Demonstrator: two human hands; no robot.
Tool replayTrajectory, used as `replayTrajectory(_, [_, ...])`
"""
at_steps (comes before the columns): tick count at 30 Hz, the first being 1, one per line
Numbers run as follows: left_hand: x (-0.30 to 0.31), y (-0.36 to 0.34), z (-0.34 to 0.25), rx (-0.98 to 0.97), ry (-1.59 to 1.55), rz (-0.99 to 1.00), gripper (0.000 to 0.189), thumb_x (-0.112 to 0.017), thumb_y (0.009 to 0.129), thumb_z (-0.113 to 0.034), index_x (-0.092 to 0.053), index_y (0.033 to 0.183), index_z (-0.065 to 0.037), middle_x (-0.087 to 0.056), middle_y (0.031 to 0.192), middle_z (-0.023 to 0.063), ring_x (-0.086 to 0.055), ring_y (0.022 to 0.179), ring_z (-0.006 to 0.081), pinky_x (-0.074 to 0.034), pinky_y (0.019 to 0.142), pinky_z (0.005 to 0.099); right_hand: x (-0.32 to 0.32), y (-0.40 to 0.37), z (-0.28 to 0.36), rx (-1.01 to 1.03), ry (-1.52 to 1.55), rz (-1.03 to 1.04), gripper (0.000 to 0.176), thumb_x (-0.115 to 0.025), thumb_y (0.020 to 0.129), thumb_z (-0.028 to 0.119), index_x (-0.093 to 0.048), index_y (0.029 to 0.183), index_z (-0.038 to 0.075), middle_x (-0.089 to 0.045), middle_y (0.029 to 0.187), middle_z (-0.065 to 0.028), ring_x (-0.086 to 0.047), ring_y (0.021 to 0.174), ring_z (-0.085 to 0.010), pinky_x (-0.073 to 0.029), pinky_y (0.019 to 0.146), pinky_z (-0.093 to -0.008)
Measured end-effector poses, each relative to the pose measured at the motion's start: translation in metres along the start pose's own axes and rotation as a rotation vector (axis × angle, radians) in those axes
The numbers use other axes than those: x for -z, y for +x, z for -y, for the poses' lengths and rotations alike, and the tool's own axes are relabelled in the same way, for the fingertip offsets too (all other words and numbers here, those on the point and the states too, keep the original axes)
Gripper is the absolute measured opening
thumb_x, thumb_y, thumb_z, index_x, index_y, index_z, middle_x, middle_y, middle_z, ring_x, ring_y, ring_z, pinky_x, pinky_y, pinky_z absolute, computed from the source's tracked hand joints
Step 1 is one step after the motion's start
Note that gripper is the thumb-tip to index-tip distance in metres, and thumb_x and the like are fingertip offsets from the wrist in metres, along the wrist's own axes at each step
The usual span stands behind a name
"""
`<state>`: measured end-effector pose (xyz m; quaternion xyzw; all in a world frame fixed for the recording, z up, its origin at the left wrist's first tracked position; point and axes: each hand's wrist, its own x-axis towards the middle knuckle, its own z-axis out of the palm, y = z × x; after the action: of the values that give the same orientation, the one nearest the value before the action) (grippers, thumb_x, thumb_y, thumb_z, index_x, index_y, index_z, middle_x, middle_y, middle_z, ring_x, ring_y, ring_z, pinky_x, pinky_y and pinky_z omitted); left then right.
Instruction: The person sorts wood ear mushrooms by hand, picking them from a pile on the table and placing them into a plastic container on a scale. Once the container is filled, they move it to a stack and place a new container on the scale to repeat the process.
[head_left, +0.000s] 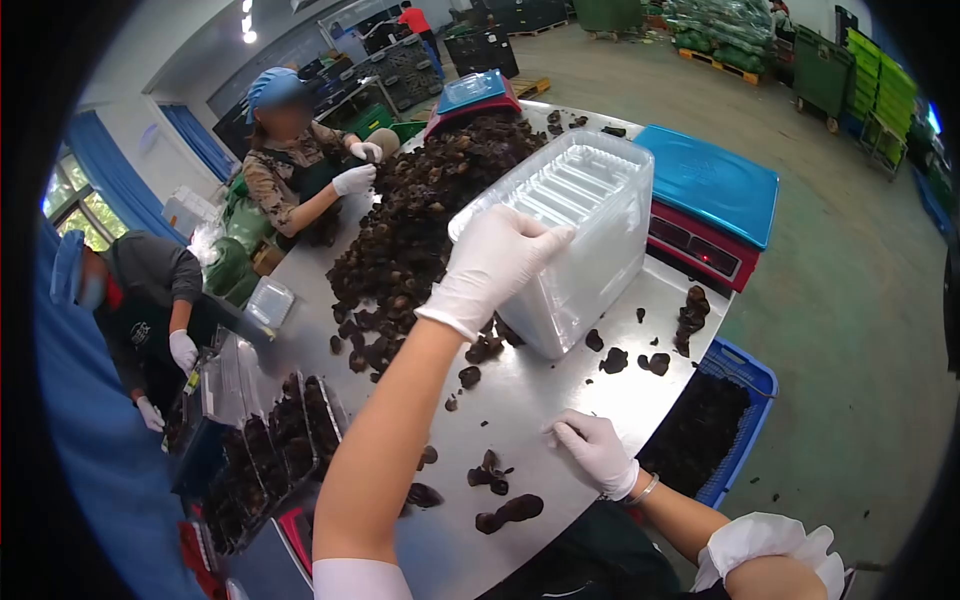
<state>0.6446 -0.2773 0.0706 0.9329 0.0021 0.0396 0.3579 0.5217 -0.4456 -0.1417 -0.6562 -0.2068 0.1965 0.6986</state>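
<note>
PACKING HALL: A steel counter (540,400) filled most of the view, with a dark heap (420,210) of wood-ear mushrooms running up its middle. Just right of the heap stood a stack (590,220) of clear plastic trays. It was tilted rather than flat, and its long axis ran away from the person toward the far right. Behind it sat a blue-topped scale (712,180), and a blue crate (748,372) (dark with more mushrooms) stood against the counter's right edge. On the left side a co-worker (290,165) in a blue cap picked at the heap's far end. A second worker (140,300) bent near a row of filled trays (285,440).

The person's gloved left hand (495,265) was clamped on the stack's near upper edge, fingers hooked over the rim and the arm stretched forward across the counter. The right hand (597,452) lay well apart from it, lower and close to the body. Its fingers were loosely spread on bare steel and gripped nothing. The stack thus lay directly under the left hand, and ahead of and above the right. The left was plainly the nearer of the two.

Loose pieces (510,512) of mushroom dotted the steel between the two hands, some just beside the right hand and others scattered at the foot of the stack.
</note>
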Motion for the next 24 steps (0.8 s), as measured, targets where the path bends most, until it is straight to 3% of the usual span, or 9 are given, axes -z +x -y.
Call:
replayTrajectory(1, [0.002,0.002,0.001,0.012,0.002,0.029,0.038,-0.072,0.088,-0.041,-0.080,0.086,-0.004,-0.072,0.068,0.0113,-0.069,0.064,0.0185,-0.054,0.068,0.0337,0.001,0.000,0.001,-0.003,-0.001,-0.005,0.022,-0.053,0.103,0.017,-0.069,0.104,0.002,-0.067,0.079,-0.0042,-0.063,0.072,-0.0115,-0.052,0.072,-0.0271])
replayTrajectory(5, [-0.003,0.007,0.004,0.013,-0.006,0.025,0.034,-0.072,0.088,-0.036,-0.080,0.085,-0.003,-0.070,0.066,0.0093,-0.065,0.061,0.0157,-0.053,0.066,0.0326,0.001,0.001,0.000,0.000,0.005,-0.005,0.022,-0.053,0.103,0.017,-0.069,0.103,0.002,-0.067,0.078,-0.0040,-0.064,0.073,-0.0117,-0.052,0.072,-0.0272])
replayTrajectory(11, [0.046,-0.009,0.021,-0.393,-0.123,-0.729,0.017,-0.064,0.092,-0.010,-0.077,0.086,-0.001,-0.071,0.073,0.0050,-0.058,0.060,0.0085,-0.048,0.059,0.0273,-0.003,0.000,-0.009,-0.021,0.079,-0.070,0.024,-0.052,0.104,0.017,-0.069,0.101,0.001,-0.066,0.078,0.0004,-0.056,0.071,-0.0069,-0.046,0.069,-0.0237])
replayTrajectory(12, [0.061,-0.040,0.004,-0.342,-0.349,-0.750,0.018,-0.065,0.096,-0.014,-0.076,0.089,-0.002,-0.070,0.075,-0.0002,-0.055,0.060,0.0058,-0.042,0.056,0.0232,0.001,-0.001,-0.013,-0.106,0.006,-0.061,0.025,-0.052,0.105,0.019,-0.069,0.100,0.001,-0.065,0.079,0.0003,-0.054,0.069,-0.0056,-0.045,0.066,-0.0222])
replayTrajectory(14, [0.099,-0.106,0.016,-0.222,-0.172,-0.898,0.016,-0.067,0.098,-0.016,-0.077,0.100,-0.004,-0.065,0.077,-0.0038,-0.047,0.061,0.0026,-0.034,0.054,0.0208,0.001,0.000,-0.013,-0.094,0.062,-0.074,0.023,-0.054,0.103,0.018,-0.069,0.103,0.000,-0.067,0.078,-0.0055,-0.063,0.073,-0.0112,-0.050,0.070,-0.0273])
replayTrajectory(17, [0.132,-0.233,0.045,0.027,-0.030,-1.202,0.018,-0.067,0.098,-0.014,-0.077,0.105,-0.001,-0.063,0.082,-0.0048,-0.041,0.063,0.0007,-0.029,0.053,0.0197,0.000,-0.001,-0.023,-0.051,0.264,-0.038,0.020,-0.054,0.105,0.015,-0.070,0.104,0.003,-0.063,0.081,0.0015,-0.051,0.067,-0.0038,-0.041,0.062,-0.0204])
replayTrajectory(20, [0.151,-0.375,0.081,0.383,0.209,-1.438,0.015,-0.068,0.097,-0.010,-0.075,0.102,0.003,-0.066,0.091,-0.0029,-0.049,0.068,0.0019,-0.036,0.057,0.0180,0.000,0.000,-0.006,-0.069,0.122,-0.021,0.019,-0.055,0.105,0.014,-0.071,0.105,0.003,-0.064,0.081,0.0012,-0.048,0.065,-0.0029,-0.040,0.061,-0.0197])
replayTrajectory(21, [0.157,-0.430,0.101,0.332,0.369,-1.440,0.013,-0.066,0.098,-0.007,-0.074,0.101,0.003,-0.068,0.092,-0.0001,-0.054,0.071,0.0082,-0.045,0.063,0.0247,0.000,0.000,-0.005,-0.066,0.082,-0.019,0.019,-0.055,0.105,0.013,-0.071,0.105,0.003,-0.064,0.081,0.0012,-0.048,0.065,-0.0028,-0.040,0.060,-0.0196])
replayTrajectory(24, [0.136,-0.540,0.106,0.514,1.044,-1.186,0.012,-0.064,0.097,-0.006,-0.070,0.098,0.005,-0.065,0.085,0.0074,-0.059,0.073,0.0173,-0.050,0.071,0.0326,-0.003,0.003,-0.010,-0.050,-0.011,-0.004,0.019,-0.055,0.104,0.012,-0.071,0.106,0.002,-0.064,0.079,0.0014,-0.048,0.063,-0.0026,-0.040,0.059,-0.0199])
